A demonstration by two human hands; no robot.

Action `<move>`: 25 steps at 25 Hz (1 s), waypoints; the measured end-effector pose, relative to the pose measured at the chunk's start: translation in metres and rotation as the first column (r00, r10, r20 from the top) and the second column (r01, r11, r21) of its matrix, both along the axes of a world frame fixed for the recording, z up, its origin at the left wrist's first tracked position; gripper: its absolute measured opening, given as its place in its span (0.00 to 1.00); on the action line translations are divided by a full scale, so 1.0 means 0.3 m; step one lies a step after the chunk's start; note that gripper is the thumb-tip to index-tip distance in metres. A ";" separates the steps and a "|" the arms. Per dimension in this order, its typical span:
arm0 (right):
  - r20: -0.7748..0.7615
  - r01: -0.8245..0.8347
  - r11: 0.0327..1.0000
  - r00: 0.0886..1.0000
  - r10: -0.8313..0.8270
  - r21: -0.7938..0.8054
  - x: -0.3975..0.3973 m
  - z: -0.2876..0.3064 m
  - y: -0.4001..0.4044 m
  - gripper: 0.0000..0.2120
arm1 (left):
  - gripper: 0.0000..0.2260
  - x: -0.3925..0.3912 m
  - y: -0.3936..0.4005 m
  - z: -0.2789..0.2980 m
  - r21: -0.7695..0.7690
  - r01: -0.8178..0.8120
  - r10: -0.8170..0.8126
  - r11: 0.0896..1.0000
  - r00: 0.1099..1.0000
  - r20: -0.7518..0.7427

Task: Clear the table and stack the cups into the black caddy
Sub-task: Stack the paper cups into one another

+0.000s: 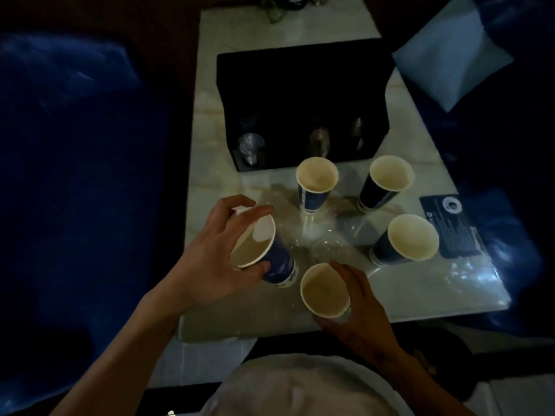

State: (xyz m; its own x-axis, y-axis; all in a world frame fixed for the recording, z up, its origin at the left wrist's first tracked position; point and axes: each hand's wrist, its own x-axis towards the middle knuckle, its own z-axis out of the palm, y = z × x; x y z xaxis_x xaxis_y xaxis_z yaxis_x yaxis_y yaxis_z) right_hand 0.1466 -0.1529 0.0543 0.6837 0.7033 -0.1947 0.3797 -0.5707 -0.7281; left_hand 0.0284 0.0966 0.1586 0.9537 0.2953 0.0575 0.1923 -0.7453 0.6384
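Dim room, pale marble table (405,298) between blue seats. Black caddy (303,94) at table middle, three cups standing just before it and to right. Left hand (216,262) clamped on tilted cup (264,250), fingers around rim. Right hand (357,301) wrapped on upright cup (324,291) at near edge. Dark card (450,225) at right.

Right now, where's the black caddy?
In the head view, the black caddy sits on the far middle of the marble table, just behind the two farthest paper cups, with a pale pillow to its right.
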 end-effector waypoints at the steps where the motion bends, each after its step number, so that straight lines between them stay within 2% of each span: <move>1: -0.011 0.007 1.000 1.000 -0.007 0.020 -0.006 0.001 -0.001 0.45 | 0.35 0.010 -0.010 0.022 0.018 0.028 -0.029 0.999 0.999 0.023; 5: -0.053 0.039 0.994 0.998 -0.034 0.104 -0.018 -0.013 0.016 0.45 | 0.34 0.053 -0.020 0.122 0.093 0.104 -0.114 0.990 0.987 0.110; 8: -0.109 0.043 0.995 0.993 -0.034 0.086 -0.004 -0.029 0.021 0.43 | 0.34 0.079 -0.035 0.177 0.092 0.169 -0.180 0.981 0.974 0.140; 11: -0.174 0.026 0.995 0.985 -0.008 0.101 -0.004 -0.031 0.006 0.43 | 0.33 0.112 -0.086 0.180 0.108 0.249 -0.260 0.962 0.961 0.094; 15: -0.242 0.055 0.993 0.970 -0.029 0.102 -0.008 -0.026 0.010 0.43 | 0.35 0.141 -0.160 0.111 0.291 0.350 -0.370 0.890 0.929 0.014; 18: -0.262 0.143 0.985 0.958 -0.114 0.097 -0.010 -0.031 0.017 0.41 | 0.37 0.148 -0.210 0.027 0.364 0.352 -0.346 0.862 0.934 -0.085; 22: -0.317 0.142 0.983 0.943 -0.099 0.118 -0.022 -0.052 0.001 0.40 | 0.38 0.159 -0.234 -0.105 0.317 0.404 -0.382 0.858 0.915 -0.132; 25: -0.293 0.123 0.983 0.953 -0.078 0.138 -0.026 -0.052 0.003 0.34 | 0.37 0.152 -0.242 -0.191 0.186 0.399 -0.391 0.898 0.917 -0.079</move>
